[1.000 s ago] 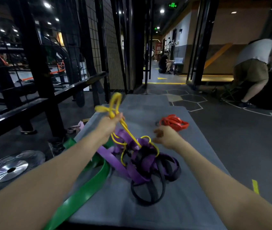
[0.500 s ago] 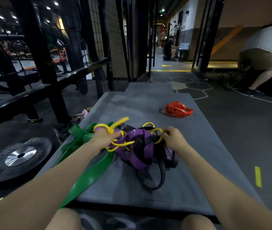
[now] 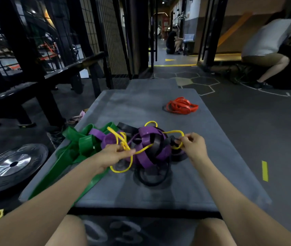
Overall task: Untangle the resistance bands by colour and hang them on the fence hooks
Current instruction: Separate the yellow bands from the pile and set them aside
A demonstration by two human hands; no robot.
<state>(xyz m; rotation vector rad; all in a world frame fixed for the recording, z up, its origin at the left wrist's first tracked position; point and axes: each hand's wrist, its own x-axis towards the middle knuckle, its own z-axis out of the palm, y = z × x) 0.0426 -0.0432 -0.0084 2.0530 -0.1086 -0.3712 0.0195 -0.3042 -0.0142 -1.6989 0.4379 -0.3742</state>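
On a grey mat (image 3: 212, 157) lies a knot of resistance bands, and both hands work at its thin yellow band (image 3: 121, 139). The left hand (image 3: 113, 155) pinches the yellow band between thumb and fingertips at the near left of the knot; from that pinch one loop droops toward the person onto the mat, and other strands rise over the pile. The right hand (image 3: 192, 145) pinches another loop of the same yellow band at the knot's right side, fingers curled round it. Between the hands the yellow band threads over and through the wide purple band (image 3: 146, 137) and the black band (image 3: 156, 148), which are wound about each other in a ball; a black loop (image 3: 151, 176) lies flat on the mat on the near side. The green band (image 3: 81, 144) is bunched at the left of the knot, touching the purple one, and trails off toward the mat's near left edge. The red band (image 3: 181, 107) lies coiled by itself farther up the mat, well apart from the knot. A weight plate (image 3: 11, 164) lies on the floor left of the mat, before a black rail (image 3: 34, 80), with a mesh fence (image 3: 104, 32) beyond. At the right a person (image 3: 269, 43) bends over.
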